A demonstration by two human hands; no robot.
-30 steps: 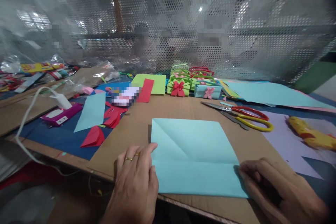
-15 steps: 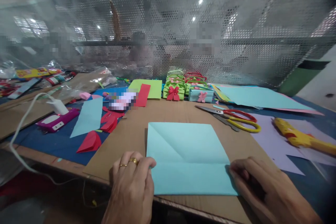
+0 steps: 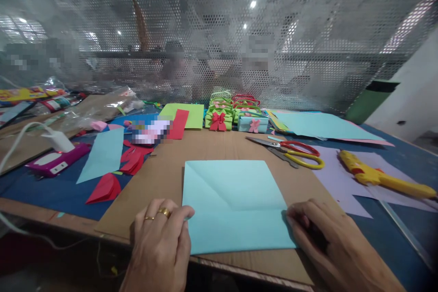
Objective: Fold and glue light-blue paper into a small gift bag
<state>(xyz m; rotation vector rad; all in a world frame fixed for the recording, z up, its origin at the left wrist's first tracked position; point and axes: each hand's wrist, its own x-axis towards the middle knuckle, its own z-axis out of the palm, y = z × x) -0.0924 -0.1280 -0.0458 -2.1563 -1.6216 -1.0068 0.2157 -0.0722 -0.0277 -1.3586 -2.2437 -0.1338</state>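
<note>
A light blue sheet of paper [image 3: 236, 228] lies on brown cardboard close to the table's front edge. One crease runs across it and another slants from its upper left corner. My left hand [image 3: 160, 232], with two gold rings, is closed at the paper's left edge, thumb and index finger on it. At the right edge my right hand [image 3: 325, 232] pinches the paper between thumb and fingers. Beyond the sheet rest scissors [image 3: 303, 157] with one red and one yellow handle.
A yellow glue gun [image 3: 383, 178] lies on lilac paper [image 3: 328, 164] at right. Small paper bags [image 3: 219, 121] with bows stand at the back. On the left are a purple power strip [image 3: 58, 159], its white cable, and red paper pieces [image 3: 104, 187]. Brown cardboard [image 3: 212, 146] covers the middle.
The whole view has shifted, so everything appears slightly further left. Both hands keep their places at the paper's side edges, and the paper looks unchanged.
</note>
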